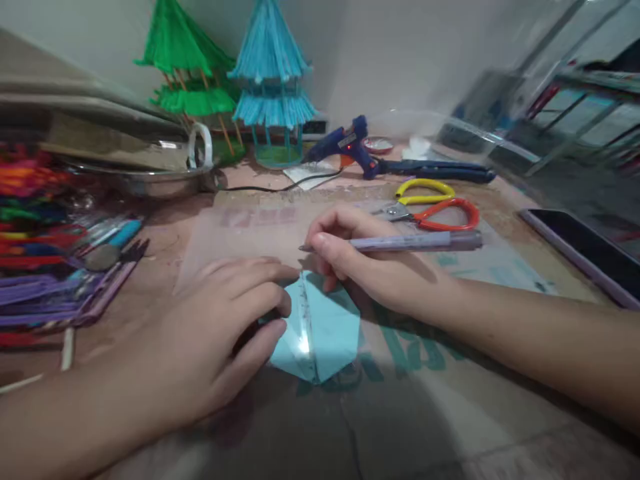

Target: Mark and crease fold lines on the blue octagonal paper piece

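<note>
A light blue many-sided piece of paper (337, 327) lies flat on the worktop in front of me. Across it runs a narrow clear ruler (304, 327) with dark markings, reflecting light. My left hand (235, 307) presses down at the left of the ruler, fingers bent and fingertips on the ruler and paper; part of the paper is hidden beneath it. In my right hand (360, 260) a pen (415, 241) is gripped between thumb and fingers, lying almost level. Its tip points left, just above the paper's upper edge and close to the ruler's far end.
Behind stand a green tiered model (195, 73) and a blue one (273, 73). A glue gun (345, 143), scissors (430, 203) and a phone (585, 250) lie beyond or right of my hands. Colourful sticks (50, 293) and a metal pan (150, 180) are at left.
</note>
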`<state>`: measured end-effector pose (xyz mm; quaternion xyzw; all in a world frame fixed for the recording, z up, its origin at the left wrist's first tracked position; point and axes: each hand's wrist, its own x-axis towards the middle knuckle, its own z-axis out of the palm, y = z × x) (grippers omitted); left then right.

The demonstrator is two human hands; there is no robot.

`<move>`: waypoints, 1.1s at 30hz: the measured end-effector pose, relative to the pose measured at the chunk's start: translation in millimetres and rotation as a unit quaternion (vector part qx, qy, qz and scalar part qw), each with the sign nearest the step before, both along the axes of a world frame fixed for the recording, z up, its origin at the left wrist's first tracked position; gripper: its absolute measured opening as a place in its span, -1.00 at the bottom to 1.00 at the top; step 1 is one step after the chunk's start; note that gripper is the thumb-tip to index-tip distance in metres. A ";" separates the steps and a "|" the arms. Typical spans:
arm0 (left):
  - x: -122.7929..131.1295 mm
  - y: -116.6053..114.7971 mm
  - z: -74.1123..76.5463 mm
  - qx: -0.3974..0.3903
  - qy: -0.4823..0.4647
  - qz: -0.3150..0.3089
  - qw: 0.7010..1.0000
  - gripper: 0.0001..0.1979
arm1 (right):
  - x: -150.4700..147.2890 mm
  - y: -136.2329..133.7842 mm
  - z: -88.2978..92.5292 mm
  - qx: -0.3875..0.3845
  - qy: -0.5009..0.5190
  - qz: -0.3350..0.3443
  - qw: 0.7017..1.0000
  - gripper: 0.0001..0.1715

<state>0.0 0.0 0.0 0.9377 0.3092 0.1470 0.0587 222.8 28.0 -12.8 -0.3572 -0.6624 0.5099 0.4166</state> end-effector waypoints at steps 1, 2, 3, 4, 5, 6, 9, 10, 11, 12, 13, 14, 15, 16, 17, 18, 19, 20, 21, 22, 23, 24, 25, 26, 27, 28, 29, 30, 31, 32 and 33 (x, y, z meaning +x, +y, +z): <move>0.4 -0.3 1.2 0.000 -0.003 -0.001 1.000 -0.78 | 0.5 -0.2 0.2 0.000 -0.005 0.000 1.000 -0.76; 0.7 -0.6 2.1 0.001 -0.005 -0.003 1.000 -0.78 | 1.0 -0.3 0.4 -0.001 -0.009 0.000 1.000 -0.76; 0.8 -0.8 2.8 0.002 -0.006 -0.004 1.000 -0.78 | 1.4 -0.3 0.5 -0.002 -0.012 -0.001 1.000 -0.75; 0.8 -0.9 3.1 0.003 -0.006 -0.005 1.000 -0.77 | 1.8 -0.2 0.5 -0.003 -0.015 -0.001 1.000 -0.74; 0.7 -0.8 3.1 0.004 -0.004 -0.007 1.000 -0.77 | 2.0 -0.1 0.4 -0.004 -0.018 -0.003 1.000 -0.73; 0.5 -0.6 2.7 0.006 -0.002 -0.009 1.000 -0.76 | 2.1 0.2 0.4 -0.006 -0.018 -0.004 1.000 -0.73; -0.4 0.1 1.0 0.011 0.003 -0.012 1.000 -0.75 | 1.8 0.8 0.0 -0.008 -0.013 -0.001 1.000 -0.71; -0.7 0.2 0.6 0.012 0.004 -0.012 1.000 -0.76 | 1.6 0.9 -0.1 -0.008 -0.010 0.000 1.000 -0.71; -0.9 0.2 0.2 0.012 0.003 -0.010 1.000 -0.76 | 1.4 1.0 -0.3 -0.008 -0.007 0.000 1.000 -0.71; -1.2 0.1 -0.1 0.012 0.000 -0.009 1.000 -0.76 | 1.2 1.0 -0.5 -0.007 -0.004 0.000 1.000 -0.71; -1.5 0.0 -0.3 0.009 -0.001 -0.007 1.000 -0.76 | 1.1 1.0 -0.7 -0.006 -0.003 -0.001 1.000 -0.71; -1.7 -0.2 -0.4 0.005 -0.003 -0.007 1.000 -0.76 | 1.1 1.0 -1.0 -0.006 -0.004 0.000 1.000 -0.70; -1.9 -0.2 -0.4 0.003 -0.006 -0.005 1.000 -0.76 | 1.2 1.1 -1.4 -0.004 -0.005 0.001 1.000 -0.70; -1.9 -0.2 -0.2 0.001 -0.008 -0.006 1.000 -0.76 | 1.3 1.2 -1.7 -0.003 -0.007 0.002 1.000 -0.70; -1.7 -0.2 0.0 0.000 -0.008 -0.007 1.000 -0.77 | 1.5 1.4 -2.1 -0.003 -0.008 0.001 1.000 -0.70; -1.4 -0.1 0.3 0.002 -0.006 -0.009 1.000 -0.77 | 1.7 1.6 -2.4 -0.003 -0.009 0.001 1.000 -0.70; -1.0 0.0 0.7 0.004 -0.005 -0.010 1.000 -0.77 | 1.9 1.8 -2.6 -0.002 -0.009 0.002 1.000 -0.69; -0.5 0.2 1.0 0.009 -0.004 -0.011 1.000 -0.76 | 2.0 2.0 -2.8 -0.001 -0.008 0.001 1.000 -0.69; 0.1 0.3 1.3 0.011 -0.003 -0.011 1.000 -0.76 | 2.1 2.2 -2.9 0.001 -0.008 0.002 1.000 -0.69; 0.8 0.5 1.4 0.012 -0.002 -0.011 1.000 -0.76 | 2.2 2.2 -2.8 0.003 -0.008 0.004 1.000 -0.70; 1.4 0.6 1.3 0.012 -0.002 -0.011 1.000 -0.76 | 2.2 2.2 -2.7 0.004 -0.008 0.005 1.000 -0.70; 1.9 0.8 1.1 0.011 -0.003 -0.012 1.000 -0.76 | 2.2 2.1 -2.4 0.004 -0.007 0.005 1.000 -0.70; 2.2 0.9 0.8 0.008 -0.004 -0.012 1.000 -0.76 | 2.2 1.8 -2.1 0.004 -0.005 0.005 1.000 -0.71; 2.3 0.9 0.4 0.004 -0.005 -0.012 1.000 -0.76 | 2.2 1.5 -1.7 0.002 -0.005 0.007 1.000 -0.71; 2.0 0.8 0.1 0.001 -0.008 -0.010 1.000 -0.76 | 2.2 1.2 -1.2 0.000 -0.006 0.005 1.000 -0.72; 1.5 0.6 -0.2 -0.002 -0.010 -0.007 1.000 -0.76 | 2.1 1.0 -0.9 -0.003 -0.008 0.002 1.000 -0.72; 0.9 0.2 -0.3 -0.004 -0.012 -0.006 1.000 -0.76 | 2.1 0.8 -0.7 -0.005 -0.009 0.001 1.000 -0.72; 0.2 -0.2 -0.4 -0.003 -0.012 -0.005 1.000 -0.76 | 2.0 0.8 -0.6 -0.005 -0.010 0.001 1.000 -0.71; -0.5 -0.7 -0.3 -0.001 -0.011 -0.005 1.000 -0.76 | 1.9 1.0 -0.7 -0.005 -0.010 0.000 1.000 -0.71; -1.2 -1.0 -0.2 0.002 -0.009 -0.007 1.000 -0.76 | 1.9 1.3 -1.0 -0.004 -0.011 0.000 1.000 -0.70; -1.6 -1.3 0.0 0.004 -0.006 -0.009 1.000 -0.75 | 1.9 1.7 -1.5 -0.003 -0.011 0.001 1.000 -0.70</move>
